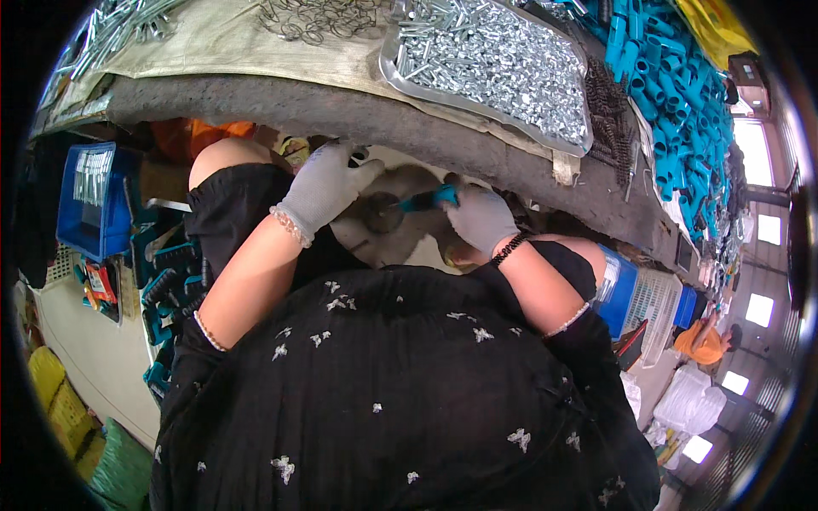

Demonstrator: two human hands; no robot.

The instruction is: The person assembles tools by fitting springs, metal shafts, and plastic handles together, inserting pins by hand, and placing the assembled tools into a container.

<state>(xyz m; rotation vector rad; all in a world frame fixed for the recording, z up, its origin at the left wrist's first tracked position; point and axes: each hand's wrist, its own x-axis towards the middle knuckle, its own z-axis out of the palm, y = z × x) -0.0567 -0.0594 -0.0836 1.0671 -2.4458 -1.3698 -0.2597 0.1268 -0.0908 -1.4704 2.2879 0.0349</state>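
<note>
Both my hands wear pale grey gloves and are low, just under the near edge of the bench. My right hand (482, 218) is closed around one end of a teal-and-black handle-like part (423, 200). Its narrow end points left, toward a round greyish shape (381, 213) that I cannot identify. My left hand (328, 183) is to the left, apart from that part, fingers curled together. By its fingertips there is a small dark spot; whether it is a held thing I cannot make out.
On the bench cloth (230, 51) rest a metal tray (490, 64) of small silvery pins, dark springs (607, 111) and wire pieces (319, 19). Teal tubes (677, 111) are heaped at far right. A blue bin (89, 200) and teal parts (166, 294) are left; another blue bin (619, 294) is right.
</note>
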